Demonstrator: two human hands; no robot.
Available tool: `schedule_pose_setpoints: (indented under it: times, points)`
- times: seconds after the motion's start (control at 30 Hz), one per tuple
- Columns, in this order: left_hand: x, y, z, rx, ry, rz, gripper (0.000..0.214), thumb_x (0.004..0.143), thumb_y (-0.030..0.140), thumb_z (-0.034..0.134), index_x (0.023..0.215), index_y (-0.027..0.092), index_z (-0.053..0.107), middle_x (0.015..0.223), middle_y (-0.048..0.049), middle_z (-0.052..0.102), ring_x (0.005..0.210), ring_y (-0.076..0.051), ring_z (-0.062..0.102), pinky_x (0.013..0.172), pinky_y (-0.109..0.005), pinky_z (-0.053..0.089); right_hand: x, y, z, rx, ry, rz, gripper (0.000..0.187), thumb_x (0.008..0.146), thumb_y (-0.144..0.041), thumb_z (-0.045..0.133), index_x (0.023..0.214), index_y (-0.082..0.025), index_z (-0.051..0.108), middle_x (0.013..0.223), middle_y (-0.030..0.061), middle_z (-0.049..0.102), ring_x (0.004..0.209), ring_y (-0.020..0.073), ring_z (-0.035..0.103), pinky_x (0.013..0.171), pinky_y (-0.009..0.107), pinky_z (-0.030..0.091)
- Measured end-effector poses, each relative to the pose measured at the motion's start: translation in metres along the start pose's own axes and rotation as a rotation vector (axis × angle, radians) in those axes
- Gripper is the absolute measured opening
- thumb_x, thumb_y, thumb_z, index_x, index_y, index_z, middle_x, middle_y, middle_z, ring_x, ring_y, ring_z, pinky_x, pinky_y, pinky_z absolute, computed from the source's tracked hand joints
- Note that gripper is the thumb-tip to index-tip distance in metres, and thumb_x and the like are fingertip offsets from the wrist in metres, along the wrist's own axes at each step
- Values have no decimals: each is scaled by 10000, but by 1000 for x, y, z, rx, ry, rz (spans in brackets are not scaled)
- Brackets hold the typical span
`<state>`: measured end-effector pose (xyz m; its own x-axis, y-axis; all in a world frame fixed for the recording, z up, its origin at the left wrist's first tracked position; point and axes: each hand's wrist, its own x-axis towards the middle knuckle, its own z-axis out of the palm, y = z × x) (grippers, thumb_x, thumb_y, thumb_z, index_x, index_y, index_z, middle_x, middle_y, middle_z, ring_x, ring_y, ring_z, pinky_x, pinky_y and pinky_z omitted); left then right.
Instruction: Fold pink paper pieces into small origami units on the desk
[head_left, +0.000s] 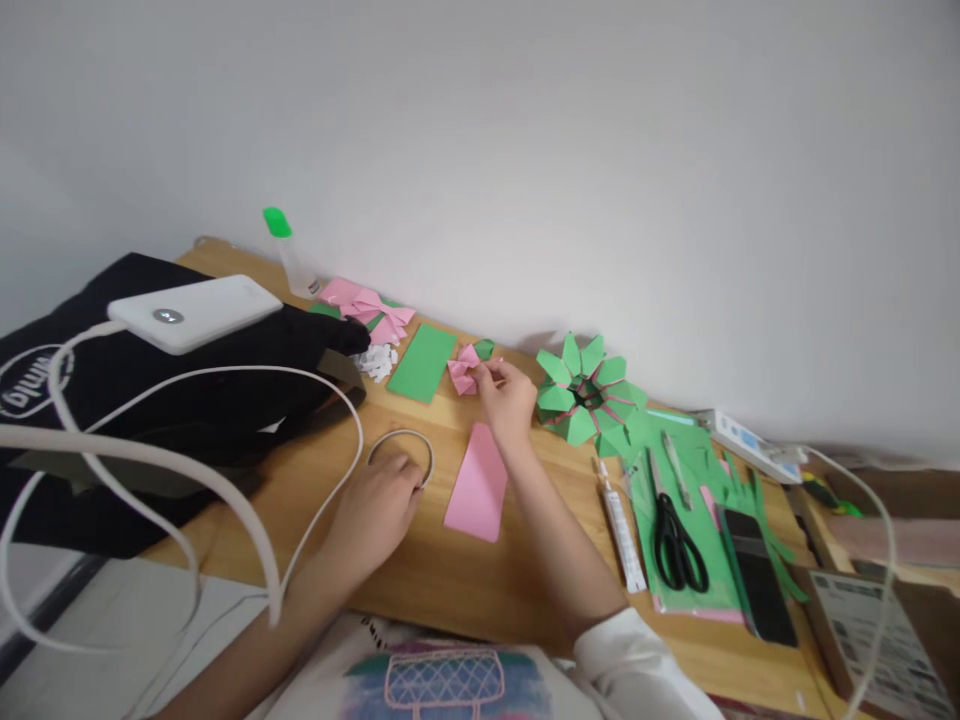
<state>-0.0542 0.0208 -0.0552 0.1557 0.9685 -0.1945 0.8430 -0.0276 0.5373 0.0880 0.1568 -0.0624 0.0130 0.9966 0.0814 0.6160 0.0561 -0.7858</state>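
My right hand (507, 398) reaches forward across the wooden table (450, 570) and pinches a small folded pink paper piece (465, 369) that lies beside a green paper rectangle (422, 363). A flat pink paper rectangle (478, 484) lies under my right wrist. My left hand (373, 513) rests knuckles-up on the table with its fingers curled, next to a loop of white cable (405, 440); nothing shows in it. A green and pink folded paper wheel (589, 395) sits just right of my right hand.
A black bag (150, 400) with a white power bank (193, 312) fills the left. A green-capped glue bottle (289, 252), pink bows (367, 310) and white scraps (375, 360) lie behind. On the right lie a glue tube (621, 525), scissors (677, 545), green sheets (686, 530), a phone (757, 575).
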Motion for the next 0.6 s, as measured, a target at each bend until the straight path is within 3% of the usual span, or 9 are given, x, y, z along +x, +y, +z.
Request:
schedule_pose_setpoints:
  times: [0.07,0.17,0.23,0.3,0.4,0.5,0.6]
  points:
    - [-6,2,-2,-20,25,-2,224,867,90,437,756,159,619,882,-129,669,886,-307,637,796,-440,480,-19,2,-9,34,-22,-60,293,914,-338,501,866,-148,718,746,36,695,654,158,622,677,309,507]
    - [-18,6,-5,-118,78,8,198,896,163,427,866,184,621,954,-82,686,935,-245,640,837,-378,490,-56,6,-29,97,-144,-162,255,873,-301,518,878,-162,731,722,30,699,596,139,603,593,269,486]
    - [-25,11,-6,-368,118,44,153,880,242,474,864,205,621,912,-40,694,887,-203,645,814,-326,505,-81,7,-45,135,-216,-231,246,843,-263,550,1001,-190,725,871,50,719,728,154,644,657,277,515]
    - [-32,17,-6,-691,101,73,129,826,316,551,796,209,617,816,-16,688,787,-179,640,751,-298,517,-103,6,-61,158,-245,-308,270,835,-238,572,1067,-232,711,1043,67,691,954,188,642,827,333,525]
    - [-41,25,-4,-916,-9,68,148,763,350,620,746,204,616,749,-10,677,706,-166,623,687,-290,517,-126,9,-81,105,-134,-466,238,904,-240,539,1081,-253,697,1071,83,649,1056,213,616,918,396,503]
    - [-44,22,2,-809,36,73,163,784,364,611,784,203,635,781,-15,691,719,-170,630,688,-290,519,-138,25,-87,-70,-93,-439,290,935,-266,507,1194,-237,634,1081,94,654,1017,219,628,881,394,526]
    - [-36,8,10,-340,262,106,185,877,315,510,876,206,659,862,-34,702,809,-196,644,766,-318,519,-142,50,-80,-309,-87,-337,412,940,-313,485,1318,-157,532,1133,154,654,1032,260,626,870,437,535]
